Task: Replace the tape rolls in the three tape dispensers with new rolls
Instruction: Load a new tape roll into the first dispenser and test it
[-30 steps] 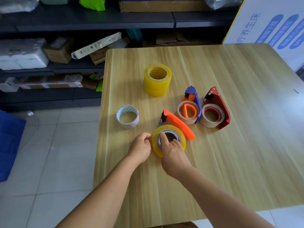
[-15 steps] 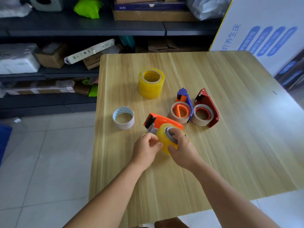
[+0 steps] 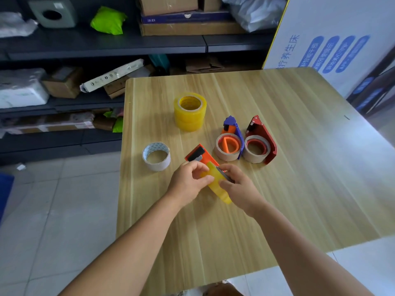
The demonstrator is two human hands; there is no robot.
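Light wood-grain table (image 3: 277,189), set over pale floor tiles (image 3: 53,210). Dark shelving (image 3: 106,45) behind, stacked with cardboard boxes (image 3: 188,26), white packages and a bright green bag (image 3: 108,20). White panel with blue print (image 3: 333,43) leaning at the far right.

On the table: stack of yellow tape rolls (image 3: 189,112) standing upright toward the back, well apart from the hands. White patterned roll (image 3: 156,156) lying flat near the left edge. Blue dispenser (image 3: 232,138) with an orange hub, carrying a nearly spent brown core. Just beside it, touching or almost so, red dispenser (image 3: 259,142), also loaded with a thin brown core.

Up front, lifted and tilted: orange dispenser (image 3: 199,154) with a yellow tape roll (image 3: 218,184) on it. Left hand (image 3: 190,181) curled round the roll's near side, thumb and fingers pinching it. Right hand (image 3: 237,184) gripping the other side, fingers wrapped over the grey hub edge.

Most of the orange dispenser's body hidden behind both hands; only the front end with its dark blade part showing. Cannot tell whether the roll sits fully on the hub. Shelf contents at the far left blurred, print on the panel cut off by the frame.
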